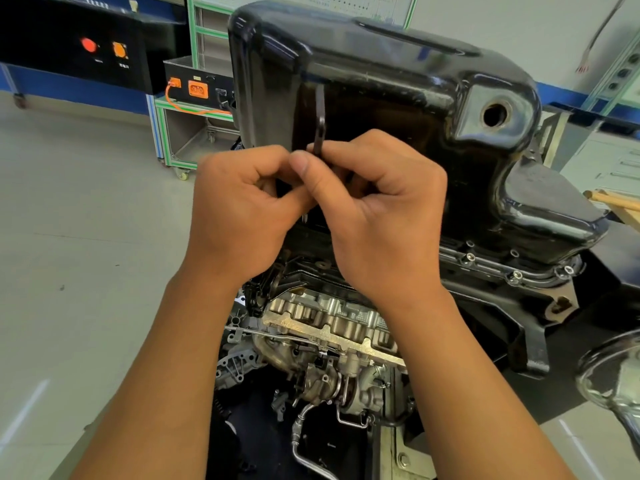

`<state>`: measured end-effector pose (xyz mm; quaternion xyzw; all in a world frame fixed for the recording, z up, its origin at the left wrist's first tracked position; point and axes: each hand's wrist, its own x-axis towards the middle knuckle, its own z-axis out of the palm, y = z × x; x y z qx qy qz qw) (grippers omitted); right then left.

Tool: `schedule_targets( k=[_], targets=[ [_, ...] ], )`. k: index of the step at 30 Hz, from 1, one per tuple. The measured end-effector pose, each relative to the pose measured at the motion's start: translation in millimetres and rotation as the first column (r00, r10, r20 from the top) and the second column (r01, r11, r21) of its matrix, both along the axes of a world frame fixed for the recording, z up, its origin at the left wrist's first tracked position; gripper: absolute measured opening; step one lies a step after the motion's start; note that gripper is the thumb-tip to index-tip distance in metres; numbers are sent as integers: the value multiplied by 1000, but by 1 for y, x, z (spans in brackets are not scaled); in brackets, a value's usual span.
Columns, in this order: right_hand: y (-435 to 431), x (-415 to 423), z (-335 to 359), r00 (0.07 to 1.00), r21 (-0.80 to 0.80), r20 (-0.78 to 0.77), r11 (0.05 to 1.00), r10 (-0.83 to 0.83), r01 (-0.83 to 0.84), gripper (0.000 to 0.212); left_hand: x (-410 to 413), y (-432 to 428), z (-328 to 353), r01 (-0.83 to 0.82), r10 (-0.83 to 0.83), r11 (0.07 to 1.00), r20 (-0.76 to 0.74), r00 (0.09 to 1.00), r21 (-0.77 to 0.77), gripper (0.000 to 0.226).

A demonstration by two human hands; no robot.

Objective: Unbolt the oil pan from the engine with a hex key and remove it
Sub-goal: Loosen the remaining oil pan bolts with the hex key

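No writing is legible. At ten o'clock, small white labels under the red button [88,45] and the orange button [119,50] on the black console [52,32] are too blurred to read. The print on the wall chart [346,5] at twelve o'clock is too small.

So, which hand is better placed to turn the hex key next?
Probably the right hand: its thumb and forefinger pinch the long arm of the hex key, which stands up before the oil pan. The left hand holds lower down, better for steadying.
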<state>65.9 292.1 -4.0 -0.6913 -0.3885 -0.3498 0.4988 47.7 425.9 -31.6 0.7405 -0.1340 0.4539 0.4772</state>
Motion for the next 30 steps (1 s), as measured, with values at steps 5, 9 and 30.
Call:
schedule_targets(
  k=[5, 9, 30],
  targets=[
    [0, 0, 0, 999, -90, -30, 996, -11, 8, 20, -7, 5, 1, 160, -157, 985, -45, 987, 59, 14],
    [0, -1, 1, 998, -135, -59, 991, -8, 0, 20, -8, 7, 2, 109, -108, 993, -33, 994, 49, 12],
    [0, -3, 5, 999, -22, -41, 1000, -16, 15, 13, 1, 1, 1, 30, -30, 1000, 18, 999, -3, 23]
  ],
)
